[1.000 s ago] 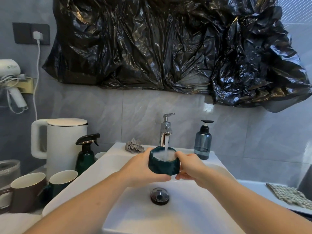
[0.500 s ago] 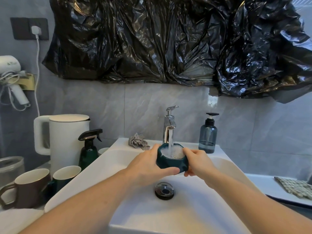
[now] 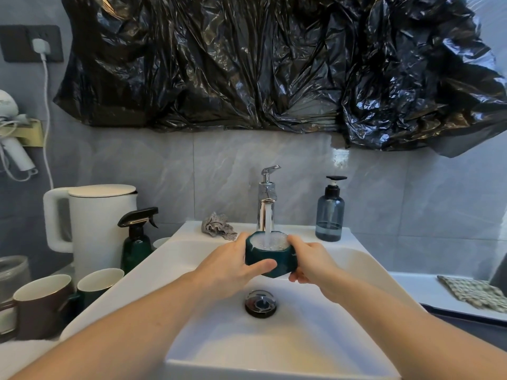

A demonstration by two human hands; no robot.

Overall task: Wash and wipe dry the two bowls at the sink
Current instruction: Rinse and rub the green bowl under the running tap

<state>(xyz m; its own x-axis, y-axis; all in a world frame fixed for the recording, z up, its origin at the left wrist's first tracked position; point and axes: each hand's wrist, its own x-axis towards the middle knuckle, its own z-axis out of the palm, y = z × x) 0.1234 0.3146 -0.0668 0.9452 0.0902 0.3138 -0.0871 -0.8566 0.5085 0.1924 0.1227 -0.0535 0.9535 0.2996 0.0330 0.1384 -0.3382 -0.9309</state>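
A small dark green bowl (image 3: 270,260) with faceted sides is held upright over the white sink (image 3: 274,338), right under the chrome faucet (image 3: 266,200); a stream of water falls into it and its inside is white with foam. The left hand (image 3: 233,268) grips the bowl from its nine o'clock side, thumb curled across the near wall. The right hand (image 3: 308,263) grips it from three o'clock, thumb on the rim and fingers curled beneath (their tips are hidden under the bowl). Below the bowl, at six o'clock, sits the chrome drain stopper (image 3: 260,303) in the basin floor.

On the sink's back ledge a crumpled grey rag (image 3: 218,226) lies at eleven o'clock from the bowl, and a blue-grey pump soap bottle (image 3: 330,212) stands at two o'clock. At nine o'clock, off the sink's edge, stand a dark green spray bottle (image 3: 137,239), a white electric kettle (image 3: 93,226), and nearer the camera a green mug (image 3: 98,283) and a brown mug (image 3: 41,303). At four o'clock a patterned cloth (image 3: 474,294) lies on the tabletop (image 3: 411,286). Black plastic sheeting (image 3: 274,64) covers the wall above, and a white hair dryer (image 3: 13,144) hangs at the left edge.
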